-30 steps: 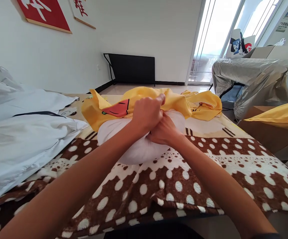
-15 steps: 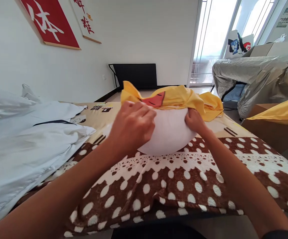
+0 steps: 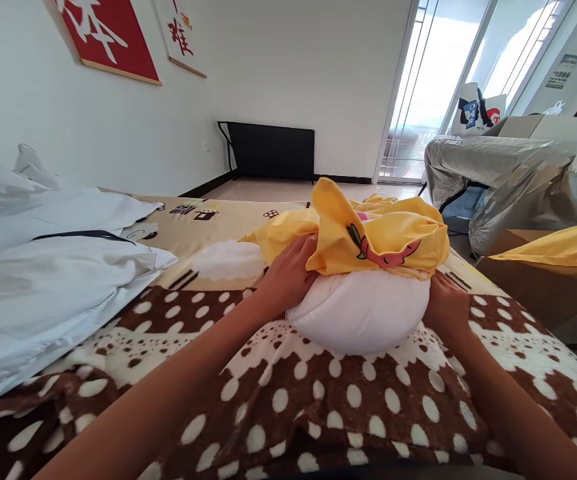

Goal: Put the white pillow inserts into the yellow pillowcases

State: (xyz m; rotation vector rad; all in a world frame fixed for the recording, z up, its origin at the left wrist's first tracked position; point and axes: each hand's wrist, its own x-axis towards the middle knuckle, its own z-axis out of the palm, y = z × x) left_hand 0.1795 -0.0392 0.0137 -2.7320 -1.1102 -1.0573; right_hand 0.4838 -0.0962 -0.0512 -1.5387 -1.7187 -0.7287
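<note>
A white pillow (image 3: 363,317) lies on the bed, its near end bare and its far part inside a bunched yellow pillowcase (image 3: 393,233). A carrot-like print shows near the case's mouth. My left hand (image 3: 293,272) is closed on the left edge of the pillowcase, against the pillow's side; its fingertips are partly under the cloth. At the right edge of the case, my right hand (image 3: 447,303) grips the cloth beside the pillow, with its fingers largely hidden.
Under the pillow spreads a brown-and-white dotted blanket (image 3: 268,400) over a beige sheet (image 3: 238,217). White bedding (image 3: 68,287) is heaped at the left. To the right stand a cardboard box (image 3: 528,277) with yellow cloth (image 3: 563,243) on it and a plastic-wrapped piece of furniture (image 3: 513,160).
Both hands, the pillow and the case have shifted right and lower in the view. My left hand has moved from over the pillow to its left side, and the case's mouth has spread wider.
</note>
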